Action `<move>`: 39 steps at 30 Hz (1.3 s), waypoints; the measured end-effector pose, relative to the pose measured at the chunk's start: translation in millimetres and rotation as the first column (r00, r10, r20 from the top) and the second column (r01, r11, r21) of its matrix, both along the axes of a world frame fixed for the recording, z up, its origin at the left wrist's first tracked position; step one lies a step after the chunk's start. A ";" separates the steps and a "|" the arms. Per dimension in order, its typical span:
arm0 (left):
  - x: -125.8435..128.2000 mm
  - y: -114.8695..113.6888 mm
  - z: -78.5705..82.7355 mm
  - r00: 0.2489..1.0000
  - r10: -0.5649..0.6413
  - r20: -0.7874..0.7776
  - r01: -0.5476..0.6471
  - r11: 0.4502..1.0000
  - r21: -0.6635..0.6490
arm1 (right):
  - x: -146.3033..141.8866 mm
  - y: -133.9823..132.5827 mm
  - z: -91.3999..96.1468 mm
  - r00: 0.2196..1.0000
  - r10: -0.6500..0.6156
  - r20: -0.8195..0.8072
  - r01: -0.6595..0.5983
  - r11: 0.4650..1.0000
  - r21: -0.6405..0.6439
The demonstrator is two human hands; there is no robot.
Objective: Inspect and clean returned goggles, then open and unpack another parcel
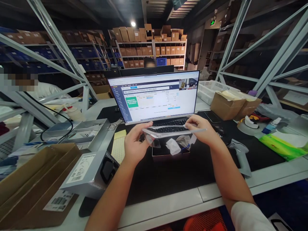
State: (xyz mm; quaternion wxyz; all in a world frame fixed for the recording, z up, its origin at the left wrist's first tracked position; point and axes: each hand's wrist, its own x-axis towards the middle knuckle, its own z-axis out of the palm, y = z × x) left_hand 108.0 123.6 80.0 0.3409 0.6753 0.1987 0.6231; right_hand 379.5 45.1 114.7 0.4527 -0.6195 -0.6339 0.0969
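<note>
My left hand [137,142] and my right hand [202,130] grip opposite ends of a thin, translucent plastic bag [170,132], held nearly flat in front of the keyboard [168,123]. The fingers of both hands are closed on its edges. Near my left fingertips shows a small clear piece with a label [149,139]; I cannot tell whether it belongs to the bag. Just below the bag sits a shallow open box [170,156] with crumpled white paper [173,146] and other small items in it, partly hidden.
Behind the hands stands a monitor [158,96]. Grey boxes [81,173] and an open cardboard carton [31,186] crowd the left. A barcode scanner [240,155], a green wipes pack [284,144] and cartons [226,104] lie right. A person [45,89] is beyond the left frame.
</note>
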 end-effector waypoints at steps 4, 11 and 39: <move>1.0 1.5 -0.7 0.992 -0.127 0.027 0.123 0.984 0.128 | 4.5 4.7 -0.4 0.968 0.057 -0.243 -0.093 0.985 -0.142; 8.5 9.1 -12.6 0.976 -0.117 0.185 0.102 0.991 0.092 | -0.2 13.4 -8.6 0.857 0.109 -0.504 -0.206 0.968 -0.141; 48.7 4.2 -28.4 0.778 -0.003 0.628 0.451 0.699 -0.555 | -61.1 34.5 -35.8 0.554 0.290 -0.781 -0.383 0.921 0.070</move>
